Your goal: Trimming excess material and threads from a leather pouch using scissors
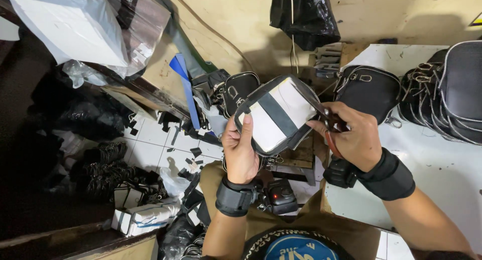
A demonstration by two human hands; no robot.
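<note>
Both hands on small black zip pouch [279,114], inside-out, pale lining showing.
Left hand [241,149] pinching lower edge; right hand [351,134] closed on snips [329,120]; light, floppy — best gripped at seam.

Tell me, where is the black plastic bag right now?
In the head view, the black plastic bag hangs on the beige wall at the top centre, above the small black pouches on the white table, well beyond both hands.
</note>
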